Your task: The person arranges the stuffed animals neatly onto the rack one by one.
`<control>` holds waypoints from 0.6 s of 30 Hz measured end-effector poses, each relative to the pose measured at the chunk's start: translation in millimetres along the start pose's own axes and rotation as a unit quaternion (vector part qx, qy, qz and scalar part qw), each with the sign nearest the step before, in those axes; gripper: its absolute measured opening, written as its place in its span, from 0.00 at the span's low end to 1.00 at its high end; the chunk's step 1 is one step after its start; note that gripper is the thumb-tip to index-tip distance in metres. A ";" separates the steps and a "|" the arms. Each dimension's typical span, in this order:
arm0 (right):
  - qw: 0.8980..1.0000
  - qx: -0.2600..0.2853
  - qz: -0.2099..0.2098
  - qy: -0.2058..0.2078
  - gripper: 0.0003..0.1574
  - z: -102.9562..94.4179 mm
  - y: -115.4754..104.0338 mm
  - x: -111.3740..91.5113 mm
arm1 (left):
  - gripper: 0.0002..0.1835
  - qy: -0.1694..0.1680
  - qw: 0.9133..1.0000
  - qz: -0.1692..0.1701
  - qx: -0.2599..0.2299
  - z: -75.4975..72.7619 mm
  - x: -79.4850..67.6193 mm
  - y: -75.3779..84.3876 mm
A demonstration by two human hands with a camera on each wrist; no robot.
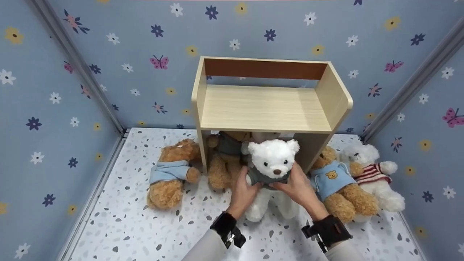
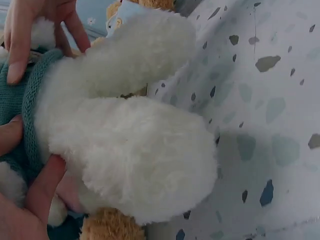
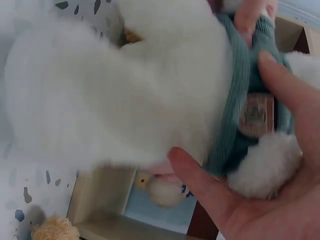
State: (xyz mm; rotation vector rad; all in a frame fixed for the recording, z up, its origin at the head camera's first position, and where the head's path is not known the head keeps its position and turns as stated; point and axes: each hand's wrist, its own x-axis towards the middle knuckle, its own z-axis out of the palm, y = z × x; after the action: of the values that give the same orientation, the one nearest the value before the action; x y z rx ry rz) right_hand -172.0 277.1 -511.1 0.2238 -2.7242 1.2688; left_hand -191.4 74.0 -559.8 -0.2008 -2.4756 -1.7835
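Note:
A white teddy bear (image 1: 273, 159) in a grey-green knit sweater (image 2: 30, 95) is held upright, facing me, before the lower opening of a wooden shelf (image 1: 266, 108). My left hand (image 1: 243, 192) grips one side of its body, thumb across the sweater's front. On the other side my right hand (image 1: 299, 186) grips it likewise, both thumbs pointing inward. In the right wrist view a square patch (image 3: 257, 115) shows on the sweater. The bear's legs hang below the hands. Behind it, a brown bear (image 1: 220, 170) in a dark top sits inside the lower opening, partly hidden.
Left of the shelf, a brown bear (image 1: 172, 172) in a blue top leans against the side panel. At right sit a brown bear (image 1: 335, 179) in a light blue hoodie and a white bear (image 1: 373, 174) in red stripes. Flowered walls (image 1: 130, 83) enclose the speckled floor (image 1: 119, 221).

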 end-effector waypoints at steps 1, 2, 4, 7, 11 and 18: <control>1.000 -0.010 -0.003 0.019 0.62 1.3 -0.9 0.0 | 0.28 0.003 1.000 0.001 -0.004 3.8 -0.2 3.2; 0.999 -0.021 -0.004 0.039 0.59 2.5 -0.9 -0.1 | 0.29 0.005 1.000 0.002 -0.008 7.4 -0.1 6.8; 0.996 -0.043 0.006 0.072 0.53 2.3 -0.2 -0.8 | 0.31 0.007 1.000 0.001 -0.010 15.2 1.4 12.9; 0.990 -0.080 0.028 0.112 0.47 -1.7 5.1 0.3 | 0.32 0.000 1.000 0.012 -0.003 24.9 5.0 20.2; 0.984 -0.102 0.061 0.132 0.42 -10.1 13.7 7.8 | 0.30 -0.022 0.999 0.035 0.000 34.2 9.1 26.7; 0.980 -0.115 0.091 0.137 0.48 -23.6 19.9 20.5 | 0.39 -0.094 0.994 0.046 -0.026 37.5 9.3 26.9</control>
State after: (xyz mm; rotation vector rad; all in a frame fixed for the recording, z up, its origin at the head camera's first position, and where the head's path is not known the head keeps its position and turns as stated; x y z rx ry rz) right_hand -194.6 306.3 -507.3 -0.2143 -2.6629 0.9262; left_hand -196.1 118.5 -545.1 -0.5013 -2.4975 -1.8710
